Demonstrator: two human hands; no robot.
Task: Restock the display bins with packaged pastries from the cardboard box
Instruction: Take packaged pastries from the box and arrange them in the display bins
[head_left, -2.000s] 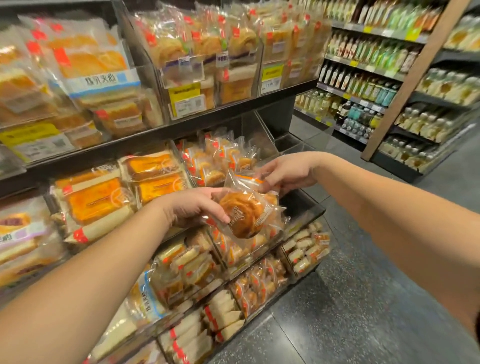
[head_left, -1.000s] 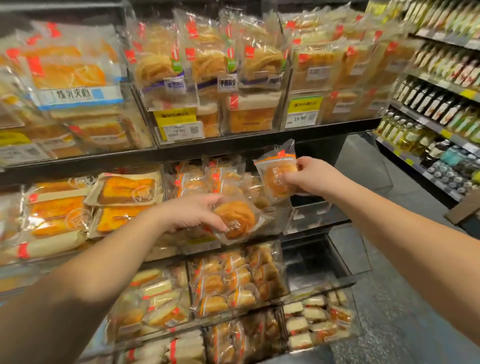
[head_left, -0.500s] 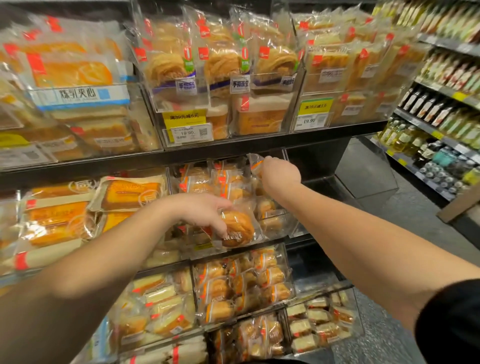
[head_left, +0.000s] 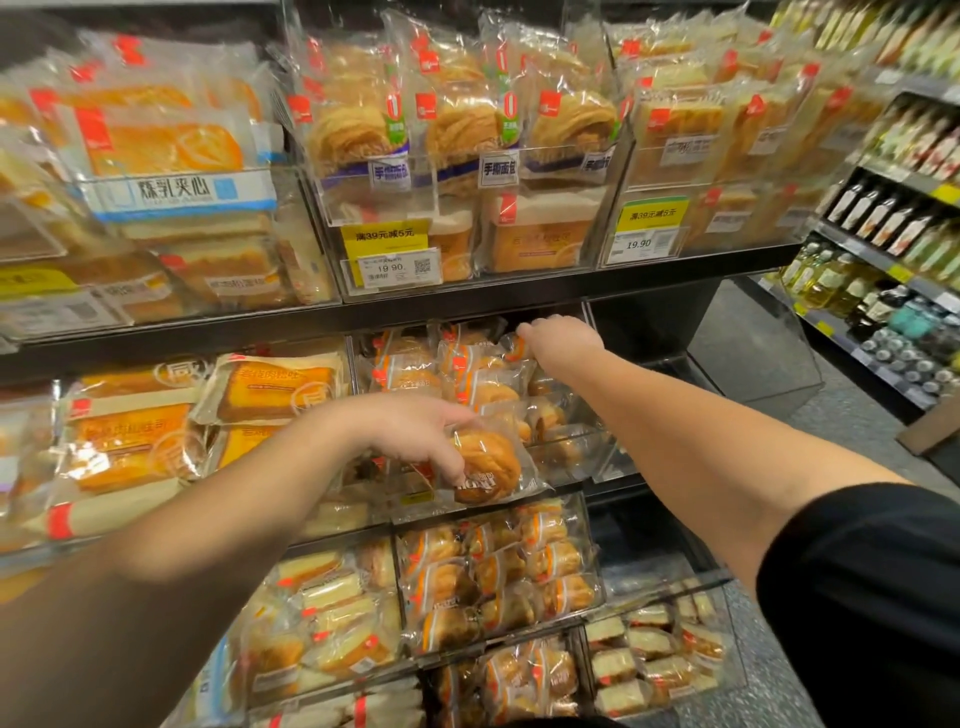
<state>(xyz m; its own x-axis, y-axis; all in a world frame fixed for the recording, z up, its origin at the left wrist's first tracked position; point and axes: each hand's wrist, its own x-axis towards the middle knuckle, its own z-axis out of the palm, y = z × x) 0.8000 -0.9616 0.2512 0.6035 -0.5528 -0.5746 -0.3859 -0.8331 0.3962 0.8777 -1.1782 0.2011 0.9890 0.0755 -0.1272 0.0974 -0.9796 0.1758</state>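
Observation:
My left hand (head_left: 415, 431) grips a round brown pastry in a clear wrapper (head_left: 485, 467), holding it in front of the middle-shelf clear display bin (head_left: 576, 452). That bin holds several similar orange-labelled pastry packets (head_left: 483, 387). My right hand (head_left: 561, 338) reaches deep into the back of the same bin, its fingertips pinching the edge of a small pastry packet (head_left: 514, 345) that lies on top of the pile. The cardboard box is out of view.
Upper-shelf bins (head_left: 467, 171) hold bagged bread behind yellow price tags. Flat cake packets (head_left: 270, 389) fill the bin to the left. Lower bins (head_left: 498, 577) hold more pastries and sandwich slices. A bottle shelf (head_left: 893, 218) stands at the right across a grey aisle floor.
My right hand has carried its packet from in front of the bin to the bin's back. My left hand has stayed in front of the bin with the round pastry.

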